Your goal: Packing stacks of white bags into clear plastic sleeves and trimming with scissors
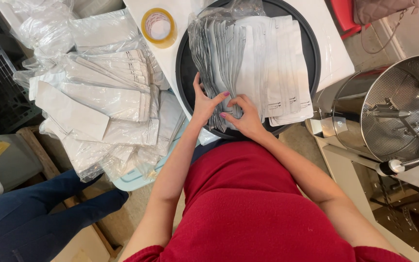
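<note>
1. Left hand (202,104) & right hand (244,118) meet at the near edge of the pouch stack (253,63). Left fingers spread, thumb + fingertips pinching the grey edges; right fingers curled together, tucked into the stack's near ends.
2. Stack = flat white/silver pouches fanned on edge, lying on the round black tray (311,43), just in front of the torso.
3. Handling, prob.: each pouch light, thin, bendy; film slick, so the fan will likely slide or splay if gripped loosely. Best hold looks like the near bottom edges, squeezed from both sides.
4. Left of tray: bagged pouch piles (107,102).
5. Farther: tape roll (158,26).
6. Far right: perforated steel drum (398,106).
</note>
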